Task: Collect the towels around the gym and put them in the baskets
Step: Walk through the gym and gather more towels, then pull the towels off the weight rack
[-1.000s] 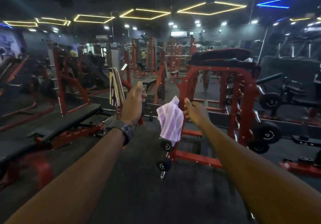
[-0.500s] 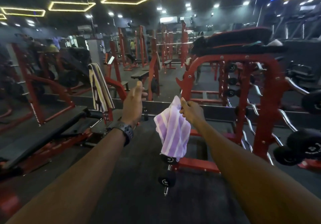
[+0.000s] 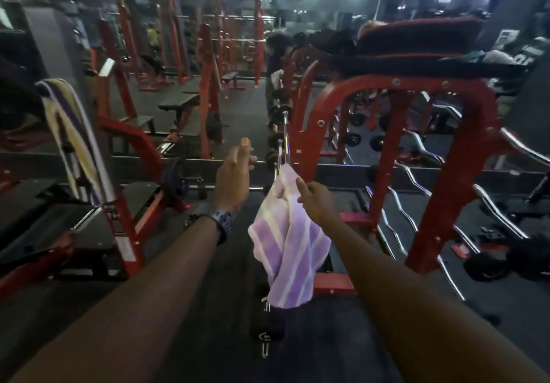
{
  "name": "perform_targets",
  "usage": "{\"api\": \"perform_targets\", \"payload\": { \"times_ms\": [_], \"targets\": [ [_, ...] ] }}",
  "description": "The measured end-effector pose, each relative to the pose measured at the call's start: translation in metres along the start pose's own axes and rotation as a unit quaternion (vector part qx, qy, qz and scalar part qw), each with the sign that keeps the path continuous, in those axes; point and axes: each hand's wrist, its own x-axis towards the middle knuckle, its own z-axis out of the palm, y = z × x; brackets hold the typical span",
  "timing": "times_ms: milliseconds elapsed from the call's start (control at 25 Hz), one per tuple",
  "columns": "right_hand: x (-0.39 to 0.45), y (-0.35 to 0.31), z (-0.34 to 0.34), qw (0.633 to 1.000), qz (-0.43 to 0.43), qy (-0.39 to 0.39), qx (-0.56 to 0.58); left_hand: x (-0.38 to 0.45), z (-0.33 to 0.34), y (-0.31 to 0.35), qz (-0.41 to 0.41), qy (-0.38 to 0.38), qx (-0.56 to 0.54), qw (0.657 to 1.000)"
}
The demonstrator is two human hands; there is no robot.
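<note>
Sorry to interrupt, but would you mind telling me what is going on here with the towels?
A person is collecting towels in a gym. Their right hand pinches a purple and white striped towel, which hangs down in front of them. The left hand holds nothing and reaches forward. Another striped towel is draped over a red machine frame on the left. No basket is in view.

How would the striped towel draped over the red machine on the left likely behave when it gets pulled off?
Probably floppy: the striped towel hangs in loose folds over the red frame, much as the purple towel sags from the right hand. Likely light, since one pinch carries that one. It may snag while sliding off the frame.
</note>
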Motion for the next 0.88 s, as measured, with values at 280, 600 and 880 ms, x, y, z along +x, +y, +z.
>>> {"api": "perform_targets", "payload": {
  "times_ms": [280, 600, 880],
  "targets": [
    [0.078, 0.034, 0.064, 0.982, -0.004, 0.007, -0.190, 0.097, 0.037, -0.043, -0.007, -0.028, -0.022, 0.999],
    [0.118, 0.034, 0.117, 0.906, -0.060, -0.067, -0.413, 0.175, 0.025, -0.071, 0.004, -0.023, -0.050, 0.998],
    [0.177, -0.138, 0.137, 0.930, -0.195, 0.088, -0.298, 0.226, -0.105, -0.053, 0.049, 0.096, -0.027, 0.994]
  ]
}}
